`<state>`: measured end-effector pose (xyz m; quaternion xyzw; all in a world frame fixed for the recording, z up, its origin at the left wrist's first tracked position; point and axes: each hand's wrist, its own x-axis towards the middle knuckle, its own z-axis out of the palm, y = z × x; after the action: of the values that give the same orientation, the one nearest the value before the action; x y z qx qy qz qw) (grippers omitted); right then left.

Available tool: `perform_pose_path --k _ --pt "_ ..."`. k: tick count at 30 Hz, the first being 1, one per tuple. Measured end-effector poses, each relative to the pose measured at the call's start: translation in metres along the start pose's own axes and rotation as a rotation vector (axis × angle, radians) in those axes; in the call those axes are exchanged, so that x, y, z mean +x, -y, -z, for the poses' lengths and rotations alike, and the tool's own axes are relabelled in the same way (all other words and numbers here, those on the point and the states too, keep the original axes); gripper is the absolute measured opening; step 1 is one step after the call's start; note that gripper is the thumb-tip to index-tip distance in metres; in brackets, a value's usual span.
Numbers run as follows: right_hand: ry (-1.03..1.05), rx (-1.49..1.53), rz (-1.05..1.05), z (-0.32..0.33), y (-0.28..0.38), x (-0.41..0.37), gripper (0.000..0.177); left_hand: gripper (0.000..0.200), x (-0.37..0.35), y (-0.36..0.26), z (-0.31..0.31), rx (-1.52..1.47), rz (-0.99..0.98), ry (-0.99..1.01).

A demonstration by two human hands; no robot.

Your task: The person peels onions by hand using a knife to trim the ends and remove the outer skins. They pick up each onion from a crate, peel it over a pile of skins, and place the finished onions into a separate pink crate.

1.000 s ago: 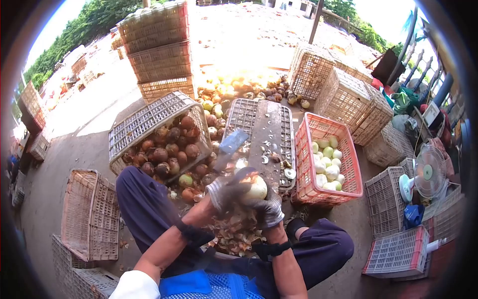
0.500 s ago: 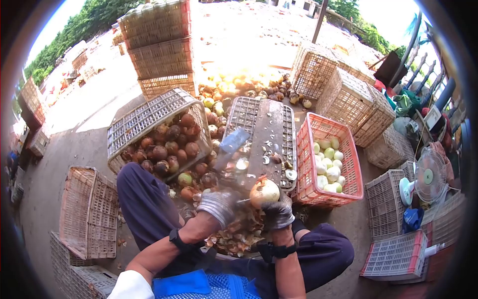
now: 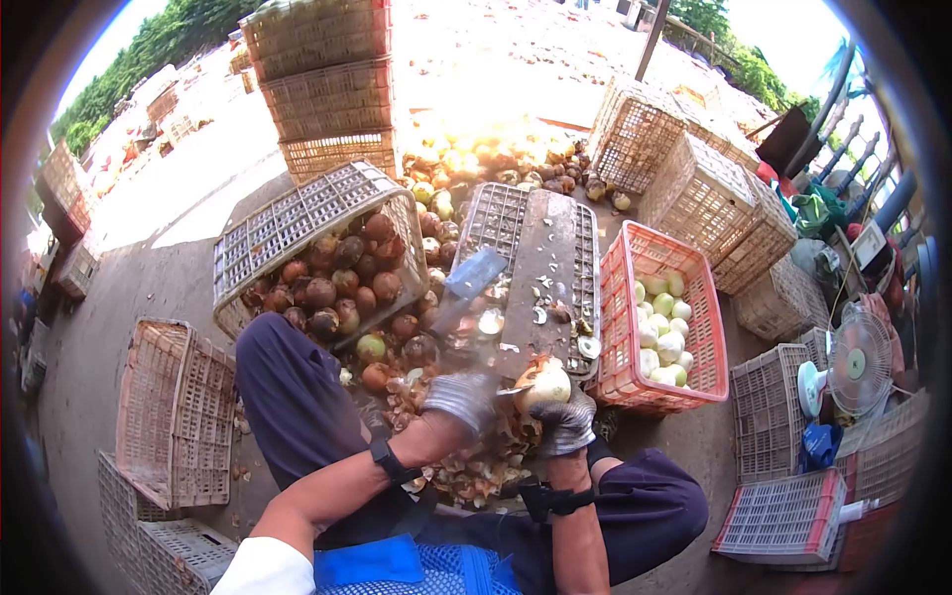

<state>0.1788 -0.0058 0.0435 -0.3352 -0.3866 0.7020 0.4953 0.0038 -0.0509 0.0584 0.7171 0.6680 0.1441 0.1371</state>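
One onion (image 3: 546, 382) clamped in grip of right hand (image 3: 567, 424), left hand (image 3: 460, 402) near, grip unclear from blur

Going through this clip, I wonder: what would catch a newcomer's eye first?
Probably the partly peeled onion held in the gloved right hand, just below the centre, with the blurred left hand beside it. Next, the red crate of pale onions to its right, against the tipped crate of brown onions on the left. Behind these, glaring sunlight washes out the ground.
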Motion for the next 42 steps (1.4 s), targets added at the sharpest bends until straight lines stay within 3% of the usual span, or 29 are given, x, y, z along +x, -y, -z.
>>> perform_pose_path --k 1,4,6,8,10,13,14,16,17,18,20,22,24,27,30,33,37,42 --pt "0.050 0.082 -0.010 0.002 0.002 0.000 0.048 0.019 0.001 -0.002 0.006 0.007 -0.012 0.037" --pt "0.185 0.260 -0.048 0.014 0.003 -0.002 0.049 0.025 0.008 0.012 0.001 0.045 -0.269 -0.102" --pt "0.088 0.177 -0.075 0.036 -0.019 0.000 0.054 0.029 0.019 0.016 0.011 0.067 -0.384 -0.065" --pt "0.010 -0.357 0.116 0.037 -0.019 -0.005 0.050 0.034 0.029 0.016 0.028 0.088 -0.441 0.059" --pt "-0.055 -1.332 0.529 0.018 0.000 -0.023 0.037 0.027 0.033 0.019 0.029 0.041 -0.589 -0.095" --pt "0.119 -1.379 0.661 0.006 0.026 -0.029 0.022 0.027 0.037 0.019 0.033 0.048 -0.703 -0.149" --pt "0.168 -1.443 0.621 0.012 0.028 -0.033 0.030 0.026 0.038 0.017 0.034 0.045 -0.702 -0.136" --pt "0.120 -1.139 0.399 0.049 -0.016 -0.021 0.043 0.022 0.041 0.010 0.033 0.028 -0.590 -0.100" --pt "0.142 -0.805 0.235 0.049 -0.016 -0.017 0.050 0.020 0.037 0.004 0.028 0.015 -0.475 -0.074" --pt "0.117 -0.466 0.088 0.048 -0.015 -0.014 0.056 0.017 0.033 -0.001 0.023 0.004 -0.356 -0.046" --pt "0.146 0.573 -0.319 0.009 0.026 -0.017 0.069 0.016 0.025 -0.011 0.014 0.109 -0.218 -0.029" --pt "0.100 0.391 -0.149 0.010 0.013 -0.014 0.067 0.020 0.019 -0.023 0.015 0.151 -0.065 0.044" --pt "0.055 0.222 0.021 0.013 0.005 -0.010 0.059 0.023 0.018 -0.026 0.008 0.104 -0.046 0.132" --pt "-0.082 0.128 -0.037 0.036 -0.007 -0.002 0.073 0.023 0.021 -0.033 -0.002 -0.010 -0.002 0.256" --pt "-0.081 0.321 -0.088 0.034 0.003 -0.005 0.069 0.026 0.007 -0.035 0.022 -0.214 0.052 0.264" --pt "-0.058 0.281 -0.109 0.036 0.000 -0.008 0.068 0.030 -0.006 -0.030 0.041 -0.350 0.179 0.526" --pt "0.031 0.350 -0.173 0.034 -0.004 -0.011 0.068 0.035 0.003 -0.020 0.045 -0.015 0.134 0.647" --pt "0.166 0.507 -0.271 0.037 0.002 -0.015 0.067 0.022 0.004 -0.004 0.035 0.102 -0.109 0.277"
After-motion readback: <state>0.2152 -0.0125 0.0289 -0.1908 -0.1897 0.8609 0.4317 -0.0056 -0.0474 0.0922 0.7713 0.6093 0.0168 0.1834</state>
